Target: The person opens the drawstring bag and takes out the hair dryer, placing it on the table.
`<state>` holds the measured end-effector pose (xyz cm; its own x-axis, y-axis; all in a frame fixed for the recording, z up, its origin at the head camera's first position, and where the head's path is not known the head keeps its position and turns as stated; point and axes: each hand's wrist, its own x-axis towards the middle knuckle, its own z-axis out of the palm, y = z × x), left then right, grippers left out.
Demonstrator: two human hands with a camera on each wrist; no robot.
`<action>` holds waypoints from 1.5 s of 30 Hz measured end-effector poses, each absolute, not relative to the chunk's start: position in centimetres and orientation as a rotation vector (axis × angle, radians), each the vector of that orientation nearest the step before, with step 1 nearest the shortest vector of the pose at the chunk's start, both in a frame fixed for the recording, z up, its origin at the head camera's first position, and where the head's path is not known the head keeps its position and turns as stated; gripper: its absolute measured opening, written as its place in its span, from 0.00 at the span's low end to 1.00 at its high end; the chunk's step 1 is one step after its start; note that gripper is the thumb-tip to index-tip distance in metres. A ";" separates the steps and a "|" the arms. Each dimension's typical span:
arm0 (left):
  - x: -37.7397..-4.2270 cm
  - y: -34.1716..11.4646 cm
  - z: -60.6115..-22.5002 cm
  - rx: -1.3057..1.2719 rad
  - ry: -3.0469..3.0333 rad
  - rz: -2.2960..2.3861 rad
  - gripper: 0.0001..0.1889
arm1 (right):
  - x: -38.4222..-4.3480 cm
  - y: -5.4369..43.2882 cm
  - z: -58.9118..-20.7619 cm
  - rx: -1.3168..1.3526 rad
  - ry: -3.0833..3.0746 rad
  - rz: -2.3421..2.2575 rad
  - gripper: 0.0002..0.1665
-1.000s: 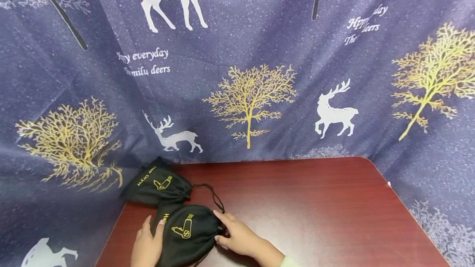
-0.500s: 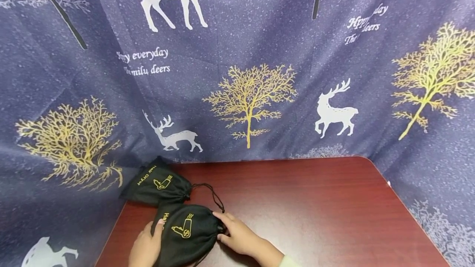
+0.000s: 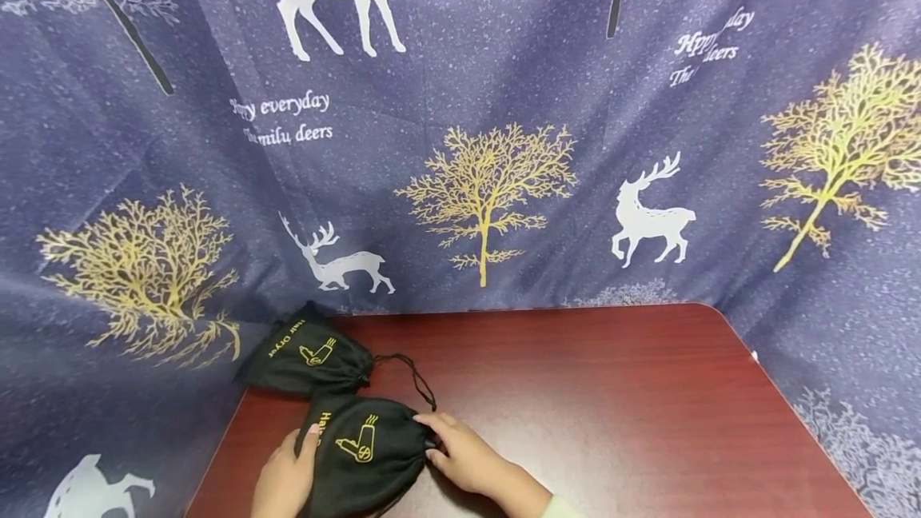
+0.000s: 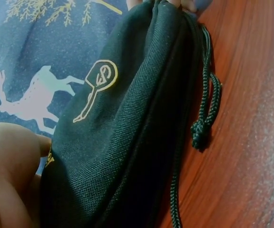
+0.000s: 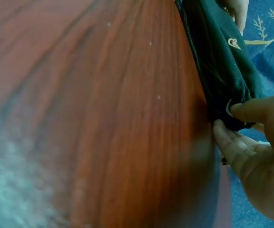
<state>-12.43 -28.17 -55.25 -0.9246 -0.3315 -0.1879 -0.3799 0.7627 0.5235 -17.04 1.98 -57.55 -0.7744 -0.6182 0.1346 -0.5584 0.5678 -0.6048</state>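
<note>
A person's right hand pinches the gathered neck of a black drawstring bag near the left edge of a red-brown tabletop, while the left hand holds the opposite end, thumb on top, its other fingers partly hidden. The head view cuts off the bag's near side and the tabletop's front edge; lettering beside the hair-dryer outline reads only “Hai.” A knotted cord shows in the left-wrist view. A second bag, marked “Hair Dryer,” covers the tabletop's back left corner; whether the two overlap or merely touch is hard to tell. Deer-printed cloth hangs behind. Blur softens the tabletop in the right-wrist view.
</note>
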 end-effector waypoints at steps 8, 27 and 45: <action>-12.2 -27.5 -54.8 -0.562 2.904 0.929 0.40 | -16.7 2.3 -57.4 -1.028 2.721 -1.027 0.30; -12.1 -26.7 -54.1 -0.516 2.952 0.982 0.37 | -16.2 3.3 -57.5 -0.953 2.671 -1.130 0.30; -12.4 -25.6 -52.9 -0.542 2.962 1.015 0.39 | -15.7 4.7 -56.5 -0.843 2.504 -1.377 0.30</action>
<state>-12.40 -25.62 -52.88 -0.9411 -0.3296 -0.0752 -0.3064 0.7379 0.6014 -15.66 4.68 -56.49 -0.8279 -0.5469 0.1240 -0.3978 0.4168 -0.8173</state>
